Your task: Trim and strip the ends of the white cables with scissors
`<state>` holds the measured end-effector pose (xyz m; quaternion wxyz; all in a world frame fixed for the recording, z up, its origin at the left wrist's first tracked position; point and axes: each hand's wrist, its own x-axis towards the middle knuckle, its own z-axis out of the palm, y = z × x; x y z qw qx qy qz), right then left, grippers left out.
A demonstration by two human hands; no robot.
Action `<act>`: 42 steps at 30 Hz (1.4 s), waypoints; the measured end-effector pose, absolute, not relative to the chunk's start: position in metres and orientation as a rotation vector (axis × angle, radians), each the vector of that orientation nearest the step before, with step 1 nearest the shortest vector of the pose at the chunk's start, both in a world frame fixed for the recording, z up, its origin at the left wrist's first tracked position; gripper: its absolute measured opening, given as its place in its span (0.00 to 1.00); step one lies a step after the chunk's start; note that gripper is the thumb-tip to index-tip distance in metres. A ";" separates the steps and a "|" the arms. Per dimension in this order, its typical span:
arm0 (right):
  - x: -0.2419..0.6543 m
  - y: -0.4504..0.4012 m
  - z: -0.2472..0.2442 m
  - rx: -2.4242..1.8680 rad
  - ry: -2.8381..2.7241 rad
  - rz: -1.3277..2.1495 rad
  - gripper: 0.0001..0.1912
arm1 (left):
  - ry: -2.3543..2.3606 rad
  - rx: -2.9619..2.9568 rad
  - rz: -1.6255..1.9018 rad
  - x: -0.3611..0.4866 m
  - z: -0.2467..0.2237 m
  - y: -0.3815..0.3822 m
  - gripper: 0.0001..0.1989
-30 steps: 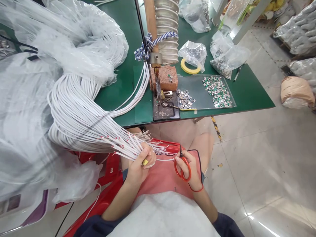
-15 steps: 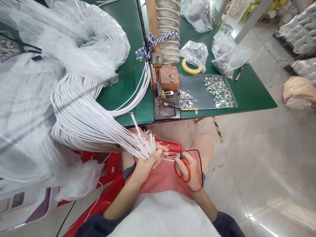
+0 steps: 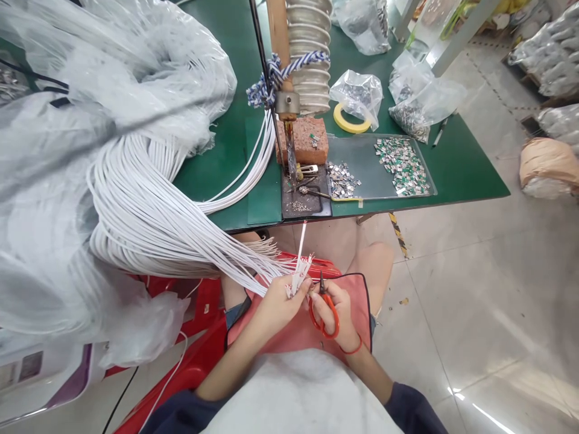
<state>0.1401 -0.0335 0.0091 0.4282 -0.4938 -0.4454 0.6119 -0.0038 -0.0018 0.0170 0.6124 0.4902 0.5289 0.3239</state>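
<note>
A thick bundle of white cables point(image 3: 217, 244) runs from the left down to my lap. My left hand point(image 3: 283, 301) is closed around the bundle near its end. The cut ends, with pinkish-red wire tips, stick up above my fingers, one standing taller than the others. Close beside it, my right hand point(image 3: 335, 307) is closed on red-handled scissors point(image 3: 324, 316), whose dark blades point up. The right fingertips meet the left hand at the cable ends; whether they also pinch a cable is too small to tell. A pink cloth point(image 3: 289, 337) lies under both hands.
On the green table point(image 3: 470, 163) stand a soldering stand with a brick point(image 3: 312, 129), a clear tray point(image 3: 362, 154) of small connectors, yellow tape point(image 3: 348, 125) and plastic bags point(image 3: 359, 93) of parts. Plastic-wrapped cable coils point(image 3: 181, 78) fill the left. A red stool point(image 3: 190, 361) is below.
My left hand has moved right with the cable bundle, and its ends now lean to the right. My right hand with the scissors has shifted slightly left, so the hands meet.
</note>
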 end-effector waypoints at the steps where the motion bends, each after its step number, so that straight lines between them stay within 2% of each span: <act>1: 0.141 -0.033 0.009 -1.241 -1.110 1.528 0.12 | 1.227 1.118 0.757 -0.004 0.015 -0.002 0.15; 5: 0.146 -0.033 0.007 -1.242 -1.022 1.545 0.08 | 1.268 1.096 0.781 -0.006 0.010 -0.003 0.14; 9: 0.155 -0.033 0.009 -1.241 -0.928 1.568 0.13 | 1.267 1.138 0.744 -0.009 0.009 -0.003 0.18; 12: 0.160 -0.033 0.009 -1.273 -0.953 1.506 0.13 | 1.265 1.157 0.736 -0.009 0.009 -0.001 0.18; 18: 0.163 -0.035 0.001 -1.182 -1.351 1.430 0.28 | 1.255 1.148 0.737 -0.008 0.012 0.003 0.18; 22: 0.158 -0.039 -0.001 -1.223 -1.488 1.433 0.26 | 1.236 1.093 0.765 -0.008 0.011 0.004 0.15; 42: 0.157 -0.043 0.002 -1.338 -1.650 1.308 0.19 | 1.270 1.129 0.756 -0.009 0.008 0.004 0.16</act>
